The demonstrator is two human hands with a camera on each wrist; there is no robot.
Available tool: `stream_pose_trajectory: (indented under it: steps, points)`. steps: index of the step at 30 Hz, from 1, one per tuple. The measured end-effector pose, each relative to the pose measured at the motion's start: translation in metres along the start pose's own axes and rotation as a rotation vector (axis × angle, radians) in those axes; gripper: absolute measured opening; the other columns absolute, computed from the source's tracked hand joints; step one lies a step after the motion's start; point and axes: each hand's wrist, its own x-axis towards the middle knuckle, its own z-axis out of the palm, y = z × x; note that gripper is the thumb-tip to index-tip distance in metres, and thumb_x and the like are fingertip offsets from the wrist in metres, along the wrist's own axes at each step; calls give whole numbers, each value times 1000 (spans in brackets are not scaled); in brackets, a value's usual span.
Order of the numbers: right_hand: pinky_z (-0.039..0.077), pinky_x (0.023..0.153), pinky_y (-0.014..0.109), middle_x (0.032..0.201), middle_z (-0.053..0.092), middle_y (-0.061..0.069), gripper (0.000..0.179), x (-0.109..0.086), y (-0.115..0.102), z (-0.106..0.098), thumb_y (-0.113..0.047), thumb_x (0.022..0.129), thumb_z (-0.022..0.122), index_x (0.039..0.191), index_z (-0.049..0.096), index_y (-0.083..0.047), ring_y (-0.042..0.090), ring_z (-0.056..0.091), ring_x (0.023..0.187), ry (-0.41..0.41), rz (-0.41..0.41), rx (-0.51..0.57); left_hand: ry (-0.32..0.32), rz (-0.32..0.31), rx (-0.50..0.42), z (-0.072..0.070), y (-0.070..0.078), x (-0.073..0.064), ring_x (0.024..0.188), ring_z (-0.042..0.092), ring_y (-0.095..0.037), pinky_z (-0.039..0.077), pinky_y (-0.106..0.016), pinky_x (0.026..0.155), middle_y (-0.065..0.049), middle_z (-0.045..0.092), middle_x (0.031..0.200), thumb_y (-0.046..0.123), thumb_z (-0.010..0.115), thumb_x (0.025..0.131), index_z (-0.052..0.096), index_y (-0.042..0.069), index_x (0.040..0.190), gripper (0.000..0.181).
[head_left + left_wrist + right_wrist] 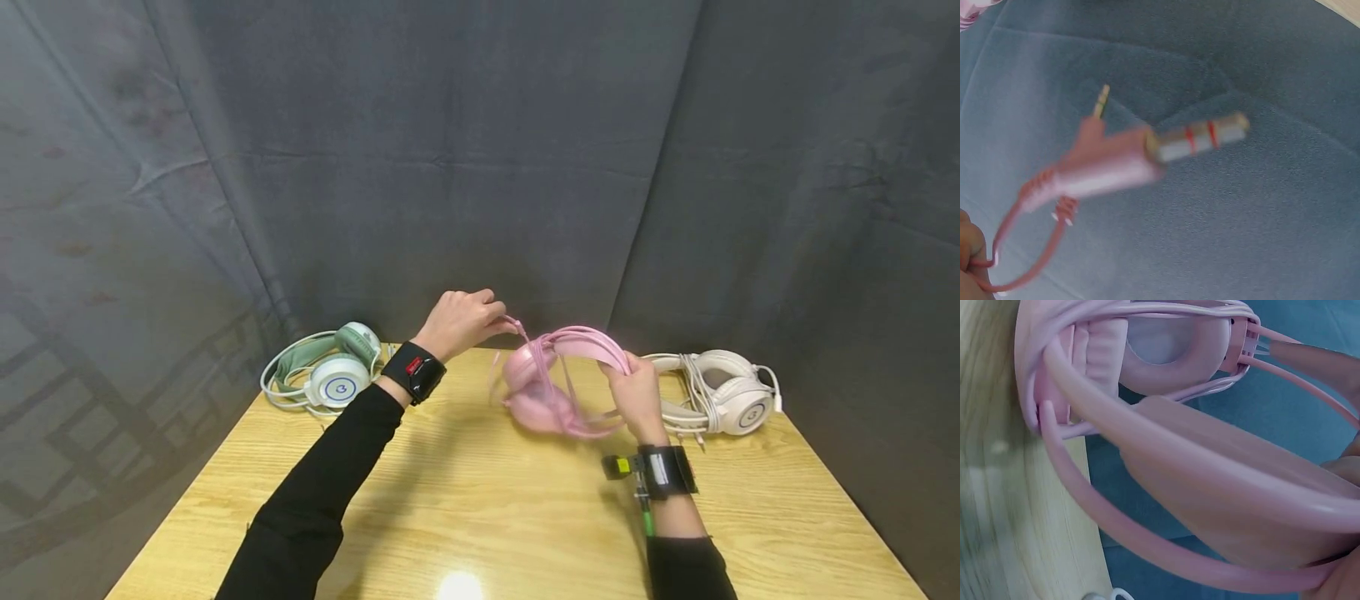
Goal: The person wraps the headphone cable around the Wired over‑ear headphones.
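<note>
Pink headphones are held up at the far middle of the table, cable wound around the ear cups and some of it blurred. My right hand grips their headband; the right wrist view shows the pink band running into the fingers. To the left, my left hand pinches the headphones' pink cable. Two audio plugs stick out past the left fingers in the left wrist view, the nearer one ringed with red stripes.
White-and-green headphones lie at the table's far left, beside my left wrist. White headphones with a wound cable and a microphone lie at the right, just beyond my right hand. Grey cloth hangs behind the wooden table.
</note>
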Motion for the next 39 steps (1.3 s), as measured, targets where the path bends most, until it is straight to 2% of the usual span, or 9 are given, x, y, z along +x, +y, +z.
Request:
stream_pose_trajectory:
  steps: [5, 10, 15, 22, 25, 30, 33, 36, 39]
  points:
    - [29, 39, 21, 50, 41, -9, 16, -1, -3, -2, -12, 94, 63, 91, 65, 4, 4, 34, 42, -49, 45, 86, -32, 4, -53, -2, -3, 1, 49, 39, -9, 37, -25, 43, 3, 48, 68, 38, 66, 90, 70, 17, 87, 22]
    - [28, 38, 19, 48, 40, -10, 16, -2, -7, -7, -13, 96, 61, 81, 61, -7, 4, 34, 40, -109, 88, 200, -89, 16, -74, -5, -6, 2, 53, 39, -10, 37, -24, 45, 1, 44, 73, 21, 62, 96, 66, 18, 97, 5]
    - [23, 38, 21, 46, 38, -10, 26, -2, -6, -11, -12, 98, 57, 71, 56, -13, 4, 31, 39, -207, 98, 339, -93, 35, -41, -8, -5, 5, 60, 39, -11, 37, -24, 47, 0, 42, 79, 3, 56, 96, 63, 19, 110, 23]
    - [10, 38, 39, 44, 35, -5, 33, -3, -3, -13, -2, 99, 48, 66, 46, -5, 21, 18, 39, -378, -22, 529, -103, 54, -44, -7, -6, 9, 70, 39, -13, 38, -23, 54, -2, 41, 84, -4, 53, 95, 61, 16, 115, 30]
    - [7, 39, 40, 47, 27, 1, 34, -4, -3, -14, 0, 99, 44, 66, 40, -5, 27, 13, 43, -449, -65, 624, -122, 40, -62, -6, -9, 6, 70, 38, -13, 37, -24, 54, -2, 41, 84, -4, 54, 94, 60, 16, 117, 31]
    - [6, 39, 37, 54, 18, 9, 32, -3, -1, -16, 3, 98, 38, 67, 39, -6, 26, 10, 44, -568, -116, 710, -171, -1, -121, -5, -14, 0, 67, 36, -14, 34, -25, 54, -1, 40, 81, -2, 55, 95, 60, 17, 120, 31]
    - [7, 39, 37, 53, 19, 8, 30, -2, 1, -16, 6, 97, 34, 71, 44, -7, 25, 11, 44, -646, -149, 725, -197, -24, -159, -4, -14, -2, 72, 46, -15, 42, -26, 61, -1, 49, 83, 0, 58, 94, 63, 15, 117, 28]
    - [8, 39, 36, 53, 21, 6, 29, -2, 1, -17, 5, 96, 34, 75, 48, -8, 23, 12, 43, -710, -182, 752, -219, -49, -220, -1, -13, 0, 85, 59, -16, 51, -28, 75, -2, 61, 92, 2, 61, 94, 67, 12, 115, 24]
    - [8, 39, 34, 54, 21, 4, 31, -2, -1, -18, 5, 97, 31, 79, 51, -9, 20, 13, 44, -770, -217, 836, -243, -76, -315, 4, -10, 1, 94, 64, -14, 53, -26, 85, -1, 67, 99, 8, 60, 97, 69, 11, 115, 21]
